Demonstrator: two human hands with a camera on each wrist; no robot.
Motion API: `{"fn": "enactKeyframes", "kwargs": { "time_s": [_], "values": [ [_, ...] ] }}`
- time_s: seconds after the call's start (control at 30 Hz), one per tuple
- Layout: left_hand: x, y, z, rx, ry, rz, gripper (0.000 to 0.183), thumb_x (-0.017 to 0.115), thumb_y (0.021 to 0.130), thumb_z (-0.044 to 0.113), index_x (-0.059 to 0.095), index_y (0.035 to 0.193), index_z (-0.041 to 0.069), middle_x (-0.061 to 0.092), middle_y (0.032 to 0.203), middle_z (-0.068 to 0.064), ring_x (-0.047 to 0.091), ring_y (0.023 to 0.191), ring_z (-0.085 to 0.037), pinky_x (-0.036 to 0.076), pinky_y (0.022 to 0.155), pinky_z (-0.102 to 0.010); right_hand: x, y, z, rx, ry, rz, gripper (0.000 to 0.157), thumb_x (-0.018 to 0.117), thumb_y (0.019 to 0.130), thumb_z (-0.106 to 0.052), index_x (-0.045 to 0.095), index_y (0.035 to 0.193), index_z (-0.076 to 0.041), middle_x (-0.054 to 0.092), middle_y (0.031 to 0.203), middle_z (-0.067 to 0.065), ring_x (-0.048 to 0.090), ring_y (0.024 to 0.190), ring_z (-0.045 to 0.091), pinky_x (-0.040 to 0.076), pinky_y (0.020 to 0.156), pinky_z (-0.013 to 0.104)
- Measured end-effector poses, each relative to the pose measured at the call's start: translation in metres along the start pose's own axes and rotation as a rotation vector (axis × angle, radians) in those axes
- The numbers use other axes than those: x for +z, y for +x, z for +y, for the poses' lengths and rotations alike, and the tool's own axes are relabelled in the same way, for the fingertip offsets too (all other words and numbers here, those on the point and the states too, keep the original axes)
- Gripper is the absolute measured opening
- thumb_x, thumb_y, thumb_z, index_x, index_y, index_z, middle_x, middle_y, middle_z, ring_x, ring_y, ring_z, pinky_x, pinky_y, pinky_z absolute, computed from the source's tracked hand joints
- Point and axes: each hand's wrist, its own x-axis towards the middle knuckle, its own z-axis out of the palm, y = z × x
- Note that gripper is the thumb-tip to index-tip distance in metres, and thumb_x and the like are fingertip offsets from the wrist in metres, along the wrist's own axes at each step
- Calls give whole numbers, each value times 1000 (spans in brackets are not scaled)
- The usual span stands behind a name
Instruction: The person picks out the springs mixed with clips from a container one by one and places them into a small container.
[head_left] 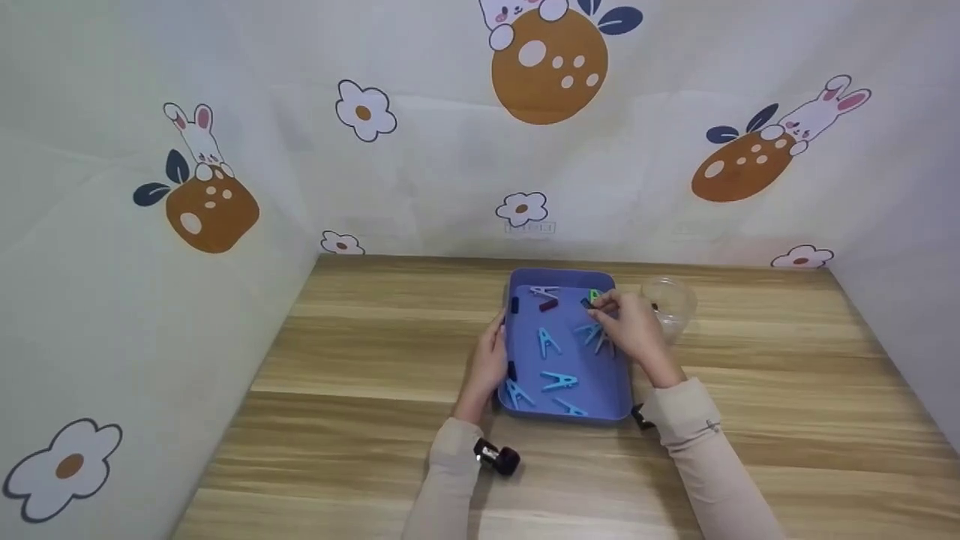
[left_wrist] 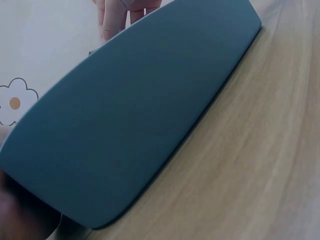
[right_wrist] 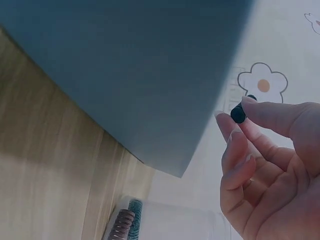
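Note:
A blue rectangular basket stands on the table, holding several light blue clothespins, a lilac clothespin, a green clothespin and small cylinders, one dark red, others black. My left hand rests along the basket's left outer side, fingers fairly straight against the wall. Over the basket's right half, my right hand pinches a small dark ridged cylinder between thumb and index finger; the other fingers curl loosely. The right forearm hides part of the basket's right rim.
Right of the basket stands a clear plastic jar; in the right wrist view, a brown ridged cylinder and a teal ridged cylinder show in it. Patterned sheeting bounds the wooden table at the back and sides.

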Motion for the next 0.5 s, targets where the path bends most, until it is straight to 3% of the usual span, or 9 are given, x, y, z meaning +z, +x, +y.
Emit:
{"fn": "enactKeyframes", "kwargs": {
  "time_s": [0.3,0.5],
  "values": [
    [-1,0,1,-16,14,20,45,36,114,8,44,157,-3,43,162,-24,37,153,-41,28,129,-51,-4,-5,-2,12,28,20,17,71,100,-9,73,105,7,75,101,22,68,88,30,52,71,31],
    [0,0,1,-28,12,-4,47,35,114,9,42,159,-1,42,163,-23,36,154,-40,28,129,-51,-9,-10,1,23,48,43,20,71,101,-11,73,106,8,75,102,23,68,84,27,50,67,27]
  ]
}}
